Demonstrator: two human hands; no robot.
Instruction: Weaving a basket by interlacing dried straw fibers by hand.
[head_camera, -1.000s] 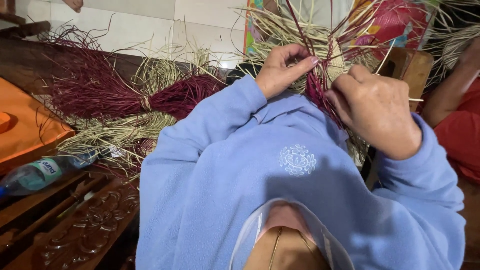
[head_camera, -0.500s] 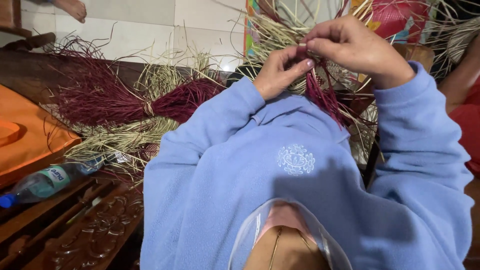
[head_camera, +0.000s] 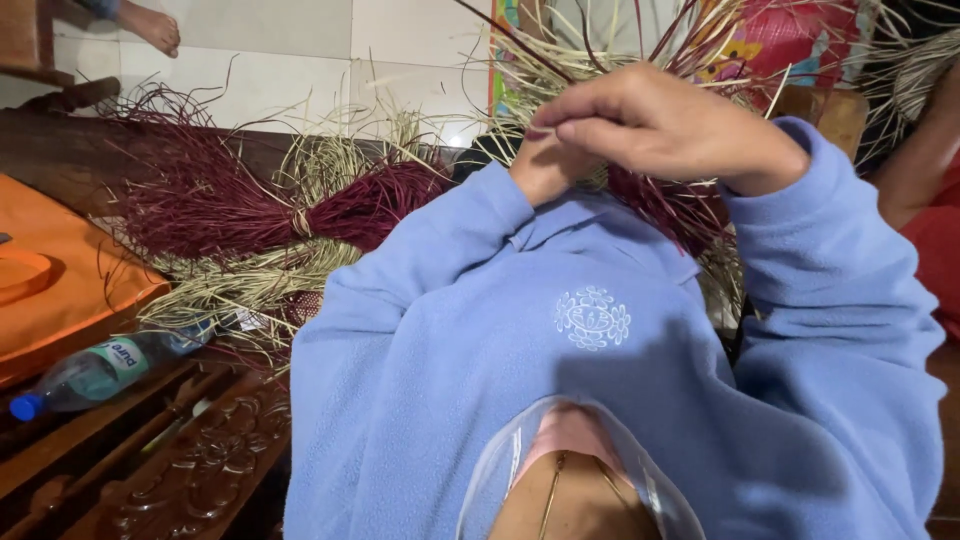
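The right hand (head_camera: 672, 130) lies across the top of a piece of woven straw work (head_camera: 560, 75) of pale and dark red strands, its fingers pressed together and curled down over the strands, fingertips pointing towards the left hand. The left hand (head_camera: 548, 170) sits just under and behind the right hand, mostly covered by it; its thumb side touches the same strands, but whether its fingers pinch them cannot be told. Both wrists come out of the cuffs of a light blue fleece sweater (head_camera: 560, 340), which fills the lower middle of the view.

Loose ends of the straw work fan up and outwards past the right hand to the top edge of the picture. Left of the straw work lies a tied bundle of dark red straw (head_camera: 250, 205), with pale straw (head_camera: 240, 285) spread under and in front of it. Beyond the bundle is a strip of bare tiled floor (head_camera: 300, 60).

Further left of the bundle is an orange bag (head_camera: 70, 270), and just in front of it a plastic water bottle (head_camera: 100, 370) with a blue cap lies on its side on carved dark wood (head_camera: 170, 470).

Right of the straw work, close to the right sleeve, is another person's arm and red clothing (head_camera: 930, 250), leaving little room on that side.
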